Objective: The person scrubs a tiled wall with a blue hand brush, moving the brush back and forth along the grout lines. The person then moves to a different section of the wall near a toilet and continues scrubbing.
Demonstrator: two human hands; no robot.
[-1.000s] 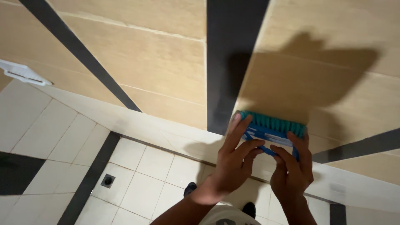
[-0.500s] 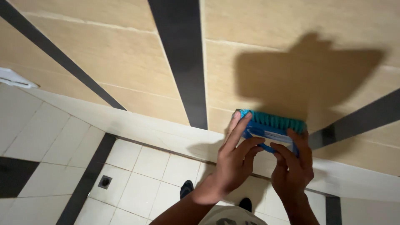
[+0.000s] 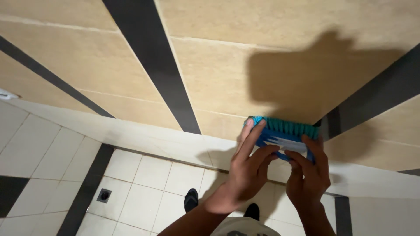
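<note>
Against tiled wall point(image 3: 210, 83), 2 hands point(image 3: 280, 172) gripping blue brush point(image 3: 286, 133)

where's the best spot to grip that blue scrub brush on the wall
Grip the blue plastic back of the scrub brush, coming from the side away from the wall: its teal bristles face the beige wall tile. The left hand and right hand hold it this way, probably a firm grip.
</note>
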